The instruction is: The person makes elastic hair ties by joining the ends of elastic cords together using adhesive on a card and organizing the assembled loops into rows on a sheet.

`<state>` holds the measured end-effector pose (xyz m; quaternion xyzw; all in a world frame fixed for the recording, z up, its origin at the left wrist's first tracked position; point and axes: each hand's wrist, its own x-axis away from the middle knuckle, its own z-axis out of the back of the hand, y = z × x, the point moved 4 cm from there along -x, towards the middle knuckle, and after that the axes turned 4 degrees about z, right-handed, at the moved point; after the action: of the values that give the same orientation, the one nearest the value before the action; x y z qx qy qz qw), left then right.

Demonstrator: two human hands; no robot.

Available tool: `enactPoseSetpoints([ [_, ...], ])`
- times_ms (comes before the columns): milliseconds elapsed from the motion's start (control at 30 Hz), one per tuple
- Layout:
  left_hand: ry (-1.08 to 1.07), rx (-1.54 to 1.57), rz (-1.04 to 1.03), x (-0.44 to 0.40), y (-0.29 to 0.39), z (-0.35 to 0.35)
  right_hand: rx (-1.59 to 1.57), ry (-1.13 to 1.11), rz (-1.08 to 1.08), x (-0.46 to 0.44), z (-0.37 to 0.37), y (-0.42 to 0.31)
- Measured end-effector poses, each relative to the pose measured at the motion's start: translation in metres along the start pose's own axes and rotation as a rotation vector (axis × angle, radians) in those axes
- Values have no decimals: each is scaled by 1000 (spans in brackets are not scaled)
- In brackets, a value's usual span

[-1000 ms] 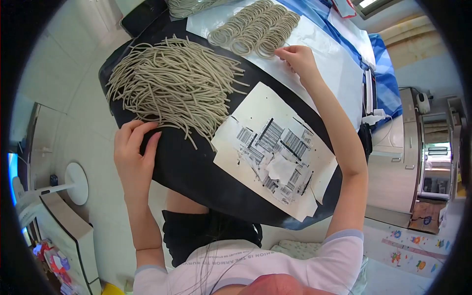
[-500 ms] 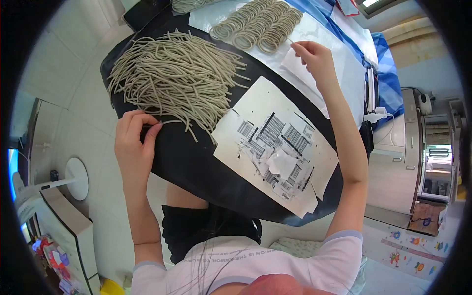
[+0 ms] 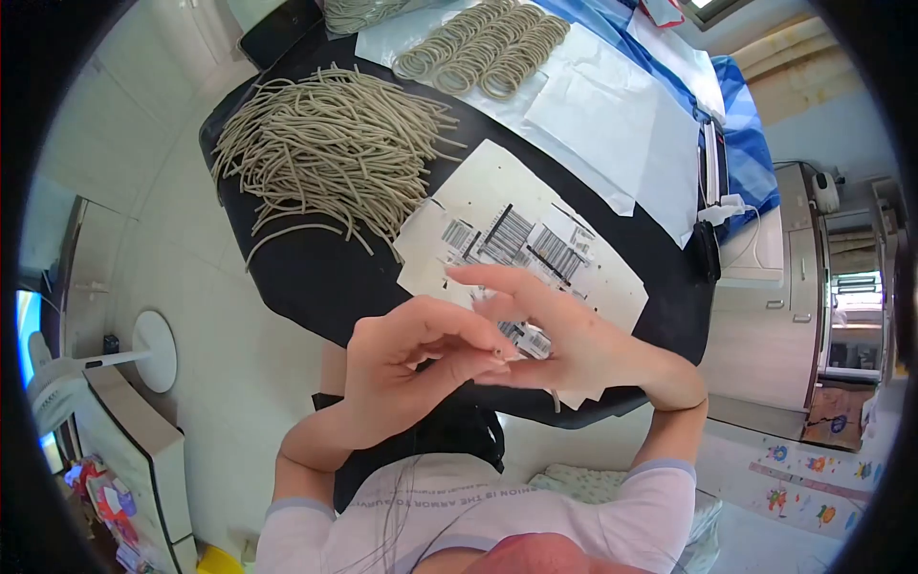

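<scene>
My left hand [image 3: 406, 368] is closed in a pinch, with the small end of a beige cord [image 3: 498, 352] at its fingertips. Facing it, my right hand [image 3: 574, 340] brings its thumb up to the same spot, its index finger reaching over toward the left. A short bit of cord [image 3: 557, 402] hangs below the right hand; most of its length is hidden. Under both hands lies a worn cardboard sheet [image 3: 459, 206] with barcode labels. Beyond it sits a heap of loose cords [image 3: 330, 143], with one single cord [image 3: 296, 230] curved at its near edge.
Rows of coiled cord rings [image 3: 483, 48] lie on white sheeting [image 3: 660, 153] at the back. A black table [image 3: 306, 297] carries everything. A clear bag of cords [image 3: 368, 11] is at the far edge. A fan [image 3: 57, 383] stands at left.
My left hand has left the heap's near edge and moved right and toward me. My right hand has come back from the white sheeting to meet it over the cardboard.
</scene>
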<state>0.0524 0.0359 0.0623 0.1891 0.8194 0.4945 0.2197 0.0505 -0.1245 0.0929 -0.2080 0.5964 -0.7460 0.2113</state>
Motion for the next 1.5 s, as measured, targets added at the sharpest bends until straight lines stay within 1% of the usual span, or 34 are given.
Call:
enactPoseSetpoints([
  [33,50,-26,84,0,3,-2,-116,22,8,9,5,13],
  [67,76,-3,97,0,0,-2,-233,43,14,17,11,20],
  [100,104,20,111,0,-5,0,-87,117,-1,23,22,18],
  [200,131,14,183,-2,-16,4,-167,250,72,45,48,29],
  [300,150,24,240,-3,-30,2,-418,208,163,56,63,43],
  [400,193,22,263,-5,-46,-8,-484,283,230,60,66,60],
  [433,197,10,265,-6,-49,-10,-491,339,252,57,64,58],
  [533,192,-50,249,-5,-59,-14,-481,251,88,65,69,64],
  [633,181,-204,182,-4,-67,-21,-362,302,-118,65,64,60],
  [733,151,-448,50,-2,-70,-23,96,412,-131,67,61,70],
  [833,147,-618,-52,-4,-69,-26,363,408,72,66,59,59],
  [867,155,-663,-78,-4,-67,-27,404,397,73,66,58,56],
  [967,201,-667,23,-4,-68,-25,506,376,84,66,56,54],
  [1233,184,-731,-40,-5,-69,-25,600,396,77,64,46,60],
  [1500,170,-752,-88,-3,-72,-24,757,293,118,58,39,61],
])
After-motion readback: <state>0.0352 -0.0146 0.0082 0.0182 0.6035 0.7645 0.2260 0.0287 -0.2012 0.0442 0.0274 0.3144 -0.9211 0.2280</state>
